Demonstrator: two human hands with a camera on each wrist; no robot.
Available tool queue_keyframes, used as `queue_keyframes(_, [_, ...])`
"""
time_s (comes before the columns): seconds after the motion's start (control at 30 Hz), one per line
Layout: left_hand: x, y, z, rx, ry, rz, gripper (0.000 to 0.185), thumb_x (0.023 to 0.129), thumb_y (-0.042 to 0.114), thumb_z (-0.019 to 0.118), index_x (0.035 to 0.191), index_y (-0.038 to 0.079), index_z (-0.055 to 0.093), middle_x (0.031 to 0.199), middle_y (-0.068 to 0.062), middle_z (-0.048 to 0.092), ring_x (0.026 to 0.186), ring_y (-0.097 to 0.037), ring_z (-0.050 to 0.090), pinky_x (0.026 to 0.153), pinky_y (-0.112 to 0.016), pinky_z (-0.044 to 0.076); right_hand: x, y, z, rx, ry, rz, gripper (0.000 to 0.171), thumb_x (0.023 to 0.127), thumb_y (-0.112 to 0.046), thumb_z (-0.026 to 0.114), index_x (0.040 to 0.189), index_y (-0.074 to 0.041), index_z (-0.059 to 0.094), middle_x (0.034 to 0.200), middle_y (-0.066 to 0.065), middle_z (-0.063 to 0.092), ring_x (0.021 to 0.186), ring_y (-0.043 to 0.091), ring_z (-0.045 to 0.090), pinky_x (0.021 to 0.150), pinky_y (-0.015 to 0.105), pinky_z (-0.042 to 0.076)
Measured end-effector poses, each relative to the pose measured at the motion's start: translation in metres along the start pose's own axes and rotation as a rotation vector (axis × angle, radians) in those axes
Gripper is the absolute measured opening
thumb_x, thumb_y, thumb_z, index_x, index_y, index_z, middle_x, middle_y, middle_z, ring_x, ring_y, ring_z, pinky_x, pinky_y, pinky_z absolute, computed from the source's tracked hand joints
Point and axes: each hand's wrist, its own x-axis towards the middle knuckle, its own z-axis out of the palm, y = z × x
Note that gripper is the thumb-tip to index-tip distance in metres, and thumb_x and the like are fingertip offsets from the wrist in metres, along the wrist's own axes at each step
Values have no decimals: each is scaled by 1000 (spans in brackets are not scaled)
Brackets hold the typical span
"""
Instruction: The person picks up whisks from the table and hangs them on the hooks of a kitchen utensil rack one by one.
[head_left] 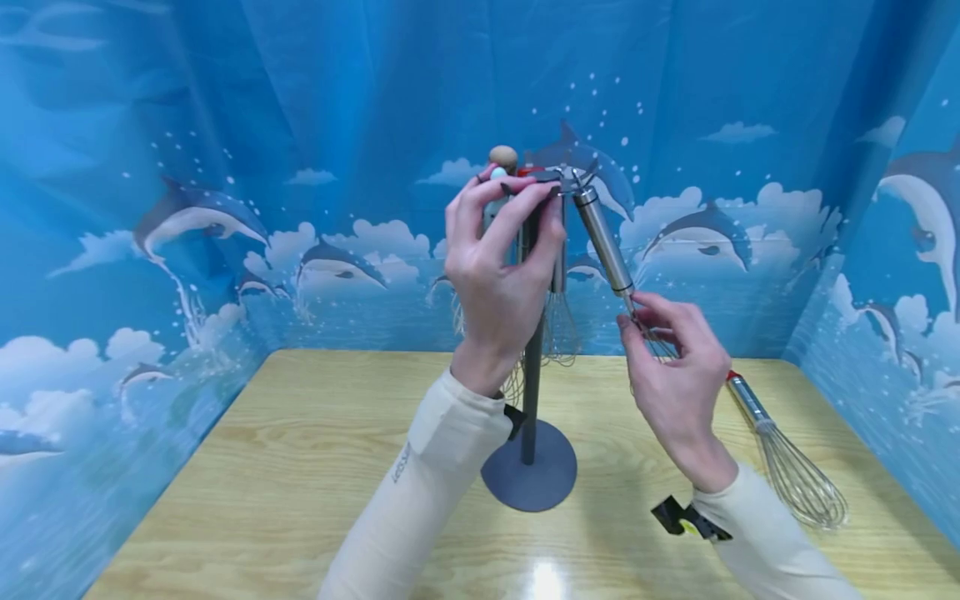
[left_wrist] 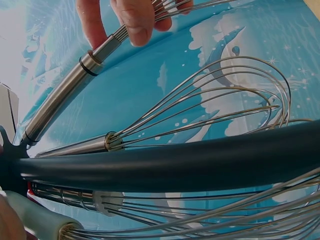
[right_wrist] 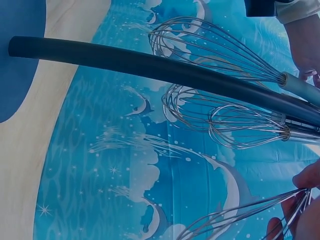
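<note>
A grey stand (head_left: 532, 375) with a round base (head_left: 528, 479) rises mid-table, several whisks (head_left: 558, 321) hanging from its top hooks. My left hand (head_left: 525, 208) grips the stand's top. My right hand (head_left: 633, 321) pinches the wires of a steel whisk (head_left: 603, 242). This whisk is tilted, its handle end up at a hook of the stand. In the left wrist view the right hand's fingers (left_wrist: 135, 20) hold this whisk (left_wrist: 65, 100) just past its collar, above the dark pole (left_wrist: 175, 160). The right wrist view has the pole (right_wrist: 150, 62), the hanging whisks (right_wrist: 240, 125) and the held wires (right_wrist: 240, 215).
One more steel whisk (head_left: 787, 458) lies on the wooden table (head_left: 300, 467) at the right, behind my right forearm. Blue dolphin-print curtains (head_left: 150, 250) close in the table at the back and on both sides.
</note>
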Motion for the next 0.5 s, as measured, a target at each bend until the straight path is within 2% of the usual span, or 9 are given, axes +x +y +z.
queue_keyframes(0.3, [1, -1, 0, -1, 8, -1, 16, 90, 8, 75, 103, -2, 78, 108, -21, 70, 111, -35, 61, 109, -34, 48, -5, 0, 1, 17, -7, -10, 27, 86, 6, 76, 112, -1, 76, 96, 17, 70, 86, -3, 64, 78, 10, 54])
queue_keyframes(0.5, [0, -2, 0, -17, -9, -11, 16, 91, 6, 75, 104, -2, 78, 108, -21, 70, 112, -34, 61, 111, -35, 47, -12, -5, 5, 72, -47, 16, 31, 84, 9, 75, 114, 2, 74, 92, 16, 69, 83, -1, 64, 77, 11, 56])
